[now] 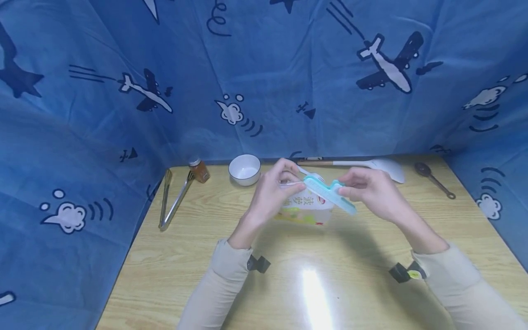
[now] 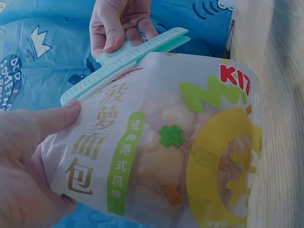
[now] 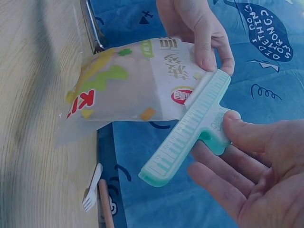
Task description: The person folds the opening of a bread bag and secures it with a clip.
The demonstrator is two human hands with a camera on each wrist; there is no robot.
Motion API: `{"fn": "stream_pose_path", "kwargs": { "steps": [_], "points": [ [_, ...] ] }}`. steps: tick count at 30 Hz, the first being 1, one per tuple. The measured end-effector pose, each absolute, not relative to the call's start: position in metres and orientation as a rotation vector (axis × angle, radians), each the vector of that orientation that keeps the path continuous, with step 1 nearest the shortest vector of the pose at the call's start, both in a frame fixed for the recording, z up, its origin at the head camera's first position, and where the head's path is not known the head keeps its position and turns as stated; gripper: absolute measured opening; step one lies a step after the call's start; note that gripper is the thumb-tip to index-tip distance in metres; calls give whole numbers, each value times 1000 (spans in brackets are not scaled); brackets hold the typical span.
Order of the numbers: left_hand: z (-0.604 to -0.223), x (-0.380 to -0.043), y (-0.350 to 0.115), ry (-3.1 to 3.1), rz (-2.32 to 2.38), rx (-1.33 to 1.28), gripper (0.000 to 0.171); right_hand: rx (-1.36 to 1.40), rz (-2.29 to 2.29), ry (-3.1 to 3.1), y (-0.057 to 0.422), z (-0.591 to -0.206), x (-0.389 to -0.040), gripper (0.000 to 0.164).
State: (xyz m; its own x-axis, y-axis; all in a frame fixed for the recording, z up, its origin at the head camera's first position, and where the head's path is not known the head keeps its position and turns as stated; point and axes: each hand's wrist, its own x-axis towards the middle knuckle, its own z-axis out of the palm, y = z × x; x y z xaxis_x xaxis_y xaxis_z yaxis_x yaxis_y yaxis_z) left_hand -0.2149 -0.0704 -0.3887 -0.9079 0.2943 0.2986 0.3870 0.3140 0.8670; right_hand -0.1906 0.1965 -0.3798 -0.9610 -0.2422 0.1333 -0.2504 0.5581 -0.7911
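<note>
A plastic bread bag (image 1: 304,211) with a printed front is held up above the wooden table, its lower end close to the tabletop. My left hand (image 1: 270,189) pinches one corner of its top edge between thumb and fingers. Along that top edge lies a mint-green sealing clip (image 3: 187,130). The clip's handle is pinched by the thumb and fingers of my right hand (image 1: 374,190). In the left wrist view the clip (image 2: 126,64) runs across the bag's top, with one end near my left thumb. How tightly its bars grip the bag, I cannot tell.
Metal tongs (image 1: 175,207), a small spice jar (image 1: 199,171) and a white bowl (image 1: 244,170) are at the back left. Behind the bag lie a white fork (image 3: 91,192) and a long-handled white turner (image 1: 385,166). A brown spoon (image 1: 431,175) lies at right. Blue cloth surrounds the table's back.
</note>
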Motion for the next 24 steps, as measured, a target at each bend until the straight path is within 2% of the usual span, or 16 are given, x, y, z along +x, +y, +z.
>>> {"fn": "stream_pose_path", "kwargs": {
  "steps": [5,16,24],
  "points": [
    [-389,-215,-70,-2511,-1731,-655,42,412,1432,-2785,194,-378,-191,20],
    [-393,-217,-67,-2541,-1764,-718,47,391,1486,-2805,190,-376,-192,21],
    [-393,-217,-66,-2517,-1787,-686,45,431,1495,-2762,187,-376,-194,35]
  ]
}}
